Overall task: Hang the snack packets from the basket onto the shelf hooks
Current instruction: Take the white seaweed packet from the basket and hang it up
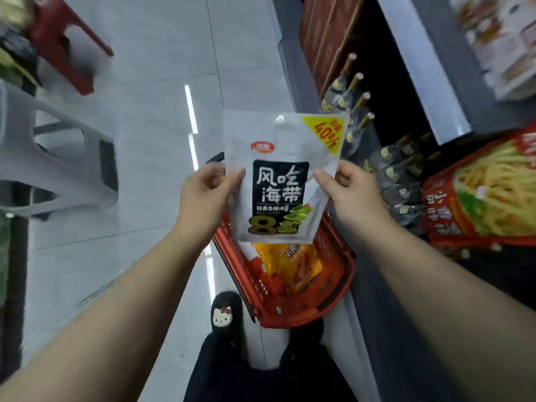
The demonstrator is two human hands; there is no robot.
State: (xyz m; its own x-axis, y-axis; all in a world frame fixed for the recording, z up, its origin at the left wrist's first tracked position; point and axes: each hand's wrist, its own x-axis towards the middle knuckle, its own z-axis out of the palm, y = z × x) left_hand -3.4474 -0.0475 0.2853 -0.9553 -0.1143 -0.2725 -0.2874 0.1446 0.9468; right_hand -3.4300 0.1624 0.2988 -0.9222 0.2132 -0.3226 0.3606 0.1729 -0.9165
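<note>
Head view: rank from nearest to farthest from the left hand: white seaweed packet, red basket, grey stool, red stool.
From the left hand:
1. White seaweed packet: held in that hand, at its left edge.
2. Red basket: on the floor just below the hands.
3. Grey stool: off to the left.
4. Red stool: top left, farthest.

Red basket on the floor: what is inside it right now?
The red basket holds a yellow-orange snack packet and something red beside it. The white seaweed packet, held above by the left hand and right hand, covers the far end.
</note>
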